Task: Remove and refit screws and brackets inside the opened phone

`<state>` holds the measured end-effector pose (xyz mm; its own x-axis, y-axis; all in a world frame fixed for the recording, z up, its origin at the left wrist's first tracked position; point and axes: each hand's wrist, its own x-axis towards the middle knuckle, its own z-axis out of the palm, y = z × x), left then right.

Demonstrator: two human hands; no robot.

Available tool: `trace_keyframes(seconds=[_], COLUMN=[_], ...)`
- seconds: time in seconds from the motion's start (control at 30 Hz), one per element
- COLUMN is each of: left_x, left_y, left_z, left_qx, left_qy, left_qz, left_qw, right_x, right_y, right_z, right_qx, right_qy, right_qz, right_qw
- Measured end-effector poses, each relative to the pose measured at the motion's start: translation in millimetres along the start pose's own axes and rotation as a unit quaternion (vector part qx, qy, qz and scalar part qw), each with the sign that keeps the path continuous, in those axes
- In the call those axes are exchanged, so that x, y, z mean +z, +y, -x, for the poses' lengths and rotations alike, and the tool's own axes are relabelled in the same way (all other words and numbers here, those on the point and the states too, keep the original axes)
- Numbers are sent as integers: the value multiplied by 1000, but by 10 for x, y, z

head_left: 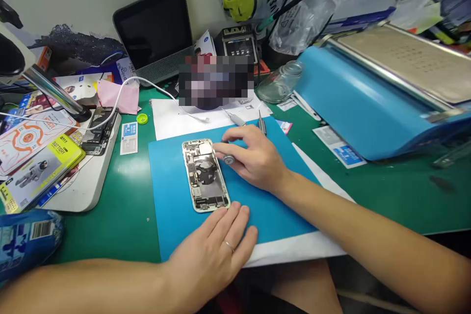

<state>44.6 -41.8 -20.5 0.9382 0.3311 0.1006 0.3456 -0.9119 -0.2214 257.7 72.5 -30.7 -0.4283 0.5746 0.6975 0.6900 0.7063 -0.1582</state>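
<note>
An opened smartphone (211,187) lies on a blue mat (172,225), its circuit boards and inner frame exposed. My left hand (217,250) rests flat below it, fingers stretched out, with fingertips at the phone's bottom edge. Beside the phone's upper right side is my right hand (253,157), its fingers closed round a screwdriver (228,159). Only the round grey end of that screwdriver shows clearly; the rest is hidden by the hand. Behind my right hand lie two slim pen-like tools, one light grey (235,117) and one darker (262,125).
To the left, another opened phone (98,130) and a yellow battery box (44,171) sit on a white base (91,186). A glass jar (281,83) lies tilted behind the mat. On the right stands a blue sheet over a machine (353,103). A white cable (121,91) crosses the left.
</note>
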Motion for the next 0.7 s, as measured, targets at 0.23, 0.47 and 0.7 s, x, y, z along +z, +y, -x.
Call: trace_keyframes(seconds=[0.23, 0.47, 0.7], left_x=[-41, -62, -71], left_y=[-78, -161, -151], left_z=[-9, -24, -8], left_qx=[20, 33, 42], left_qy=[2, 19, 2], left_qz=[13, 23, 26], left_qw=[1000, 999, 999], right_x=[-150, -261, -301], right_y=[-13, 84, 175], right_z=[-24, 9, 78], right_qx=[9, 32, -15], right_qy=[-17, -91, -164], right_qz=[-64, -68, -24], right_qw=[998, 993, 986])
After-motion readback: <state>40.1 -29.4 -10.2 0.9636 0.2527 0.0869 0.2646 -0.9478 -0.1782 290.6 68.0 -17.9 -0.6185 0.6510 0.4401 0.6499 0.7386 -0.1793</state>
